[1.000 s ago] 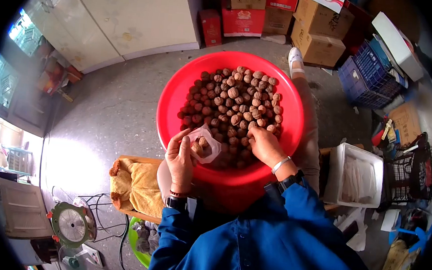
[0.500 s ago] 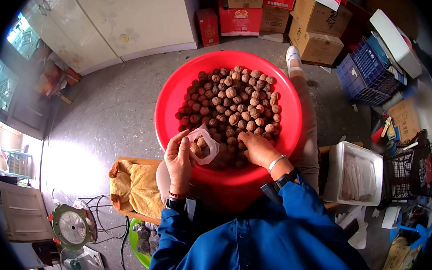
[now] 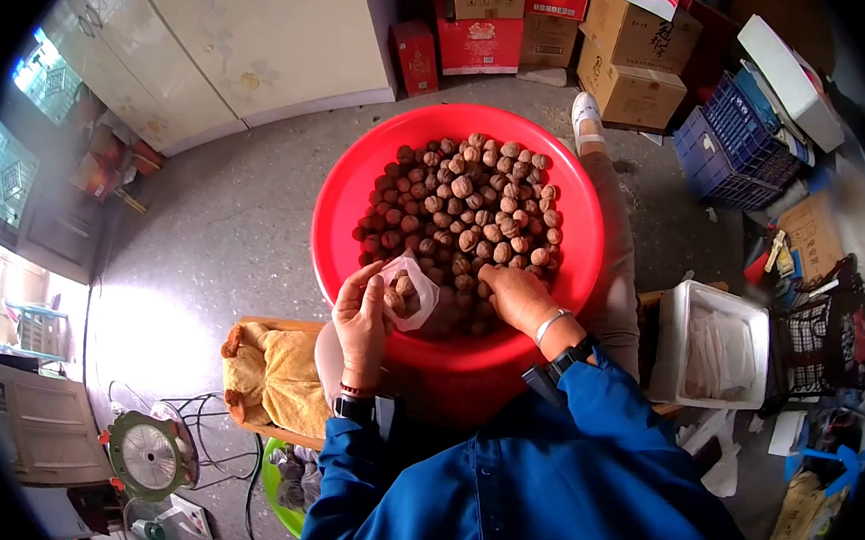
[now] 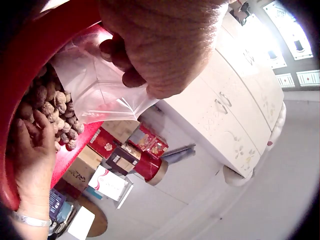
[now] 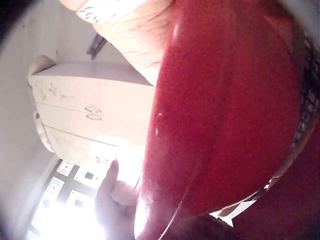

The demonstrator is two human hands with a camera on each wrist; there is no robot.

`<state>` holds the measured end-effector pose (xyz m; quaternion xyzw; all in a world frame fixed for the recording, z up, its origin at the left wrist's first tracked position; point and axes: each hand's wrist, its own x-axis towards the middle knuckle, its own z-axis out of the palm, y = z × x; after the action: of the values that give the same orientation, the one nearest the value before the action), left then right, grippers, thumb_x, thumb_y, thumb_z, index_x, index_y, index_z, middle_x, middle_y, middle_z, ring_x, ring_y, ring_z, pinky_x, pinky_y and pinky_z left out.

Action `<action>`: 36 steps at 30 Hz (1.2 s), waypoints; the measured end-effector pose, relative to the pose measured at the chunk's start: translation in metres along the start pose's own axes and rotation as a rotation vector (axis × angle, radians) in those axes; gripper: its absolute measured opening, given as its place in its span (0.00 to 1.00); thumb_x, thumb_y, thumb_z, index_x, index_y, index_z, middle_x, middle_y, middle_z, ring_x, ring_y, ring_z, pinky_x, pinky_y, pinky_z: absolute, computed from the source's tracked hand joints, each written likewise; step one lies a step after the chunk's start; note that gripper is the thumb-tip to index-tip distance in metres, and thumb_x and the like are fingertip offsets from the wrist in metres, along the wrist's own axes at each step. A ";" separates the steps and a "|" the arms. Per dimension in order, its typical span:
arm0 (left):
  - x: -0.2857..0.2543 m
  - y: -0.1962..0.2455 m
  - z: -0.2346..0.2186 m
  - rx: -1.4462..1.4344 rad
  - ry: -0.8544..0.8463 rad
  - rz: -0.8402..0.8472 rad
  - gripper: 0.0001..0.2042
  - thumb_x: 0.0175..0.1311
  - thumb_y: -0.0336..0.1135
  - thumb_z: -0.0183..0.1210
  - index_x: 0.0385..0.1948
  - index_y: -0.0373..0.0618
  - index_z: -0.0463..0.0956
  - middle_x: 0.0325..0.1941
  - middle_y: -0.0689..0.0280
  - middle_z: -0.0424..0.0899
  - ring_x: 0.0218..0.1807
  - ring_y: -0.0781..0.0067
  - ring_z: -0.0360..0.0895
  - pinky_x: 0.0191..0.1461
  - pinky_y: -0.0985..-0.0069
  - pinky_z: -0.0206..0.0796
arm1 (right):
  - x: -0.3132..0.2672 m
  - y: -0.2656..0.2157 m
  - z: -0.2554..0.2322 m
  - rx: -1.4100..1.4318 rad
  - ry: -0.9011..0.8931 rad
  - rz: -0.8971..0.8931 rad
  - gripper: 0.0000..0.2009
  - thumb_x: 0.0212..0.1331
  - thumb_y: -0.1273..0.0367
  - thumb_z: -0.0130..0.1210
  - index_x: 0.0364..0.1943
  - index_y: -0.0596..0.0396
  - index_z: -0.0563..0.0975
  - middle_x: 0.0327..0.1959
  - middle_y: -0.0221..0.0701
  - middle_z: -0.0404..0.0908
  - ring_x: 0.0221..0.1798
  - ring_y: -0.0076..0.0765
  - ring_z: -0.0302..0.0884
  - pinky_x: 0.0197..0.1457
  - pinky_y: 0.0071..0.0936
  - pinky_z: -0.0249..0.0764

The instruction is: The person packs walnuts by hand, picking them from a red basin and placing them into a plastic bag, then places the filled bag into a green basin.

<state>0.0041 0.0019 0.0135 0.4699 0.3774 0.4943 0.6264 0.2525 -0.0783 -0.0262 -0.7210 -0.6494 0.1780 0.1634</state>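
A big red basin (image 3: 342, 203) holds a heap of brown walnuts (image 3: 461, 186). Over its near left edge my left hand (image 3: 361, 320) grips a translucent plastic bag (image 3: 425, 288) with a few walnuts inside; in the left wrist view the bag (image 4: 95, 85) hangs from the curled fingers of that hand (image 4: 165, 45). My right hand (image 3: 525, 305) reaches over the near right rim, its fingertips down among the walnuts; whether they hold one is hidden. In the right wrist view the basin's outer wall (image 5: 225, 110) covers most of that hand (image 5: 135, 40).
White foam box (image 3: 670, 347) with flat bags stands at the right, blue crates (image 3: 720, 170) beyond it. Cartons (image 3: 645, 94) line the back. A yellow cloth (image 3: 290, 375) covers a stool at the left, near a fan (image 3: 151, 456) and cables.
Compared with a second ago, my right hand has moved slightly left and nearer among the walnuts. My left hand still holds the bag in about the same place.
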 end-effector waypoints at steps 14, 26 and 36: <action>-0.008 -0.008 -0.001 -0.015 0.088 0.162 0.10 0.75 0.32 0.59 0.52 0.41 0.84 0.29 0.74 0.82 0.21 0.91 0.67 0.24 0.89 0.58 | -0.003 -0.004 -0.004 -0.050 0.016 -0.128 0.08 0.56 0.77 0.52 0.39 0.54 0.76 0.41 0.44 0.83 0.49 0.57 0.82 0.50 0.50 0.79; 0.002 -0.012 -0.003 0.041 0.062 0.200 0.10 0.75 0.30 0.59 0.51 0.41 0.84 0.24 0.78 0.78 0.20 0.92 0.64 0.24 0.89 0.53 | -0.017 -0.071 -0.046 0.367 0.406 -0.310 0.09 0.57 0.73 0.62 0.41 0.50 0.78 0.37 0.36 0.86 0.42 0.51 0.84 0.45 0.43 0.79; -0.002 -0.002 -0.003 -0.031 0.052 0.093 0.09 0.73 0.28 0.60 0.50 0.38 0.85 0.47 0.68 0.88 0.48 0.83 0.80 0.54 0.83 0.72 | -0.007 -0.106 -0.030 0.401 0.479 -0.248 0.13 0.63 0.67 0.63 0.47 0.56 0.76 0.41 0.43 0.82 0.46 0.57 0.81 0.48 0.44 0.78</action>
<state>0.0014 0.0005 0.0111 0.4640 0.3637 0.5408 0.5999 0.1730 -0.0743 0.0499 -0.6113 -0.6275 0.1065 0.4704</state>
